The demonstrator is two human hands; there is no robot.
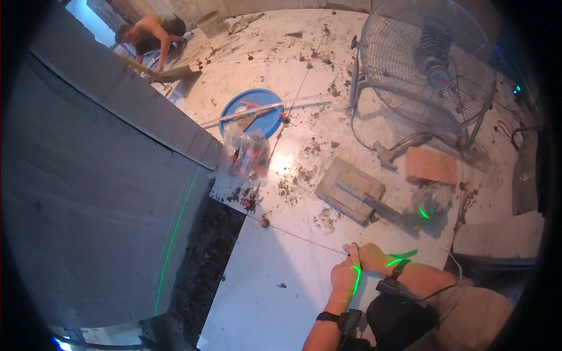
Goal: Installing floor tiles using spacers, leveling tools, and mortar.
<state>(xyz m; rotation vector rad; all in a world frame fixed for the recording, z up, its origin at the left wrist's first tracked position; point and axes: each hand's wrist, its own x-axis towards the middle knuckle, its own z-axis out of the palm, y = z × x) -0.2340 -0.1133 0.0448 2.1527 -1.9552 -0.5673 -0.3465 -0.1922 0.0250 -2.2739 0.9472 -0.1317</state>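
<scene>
My left hand (344, 277) and my right hand (373, 258) are close together over the joint between two white floor tiles (257, 281), at the lower right. Both have their fingers closed. A thin, dark strip rises between them, too small to name, and I cannot make out which hand grips it. Green laser light falls across the left hand and the right wrist. Along the same joint, to the left, stands a red-and-black tile leveling clip (264, 223). Beyond my hands a grey rectangular block with a long handle (351, 190) lies on the tile.
A large floor fan (430, 70) stands at the far right, near an orange brick (431, 165). A blue round lid (237, 104) bears a ruler (298, 102); a clear bag of red pieces (249, 155) lies beside it. A grey wall (99, 193) fills the left. A person (153, 36) crouches far left.
</scene>
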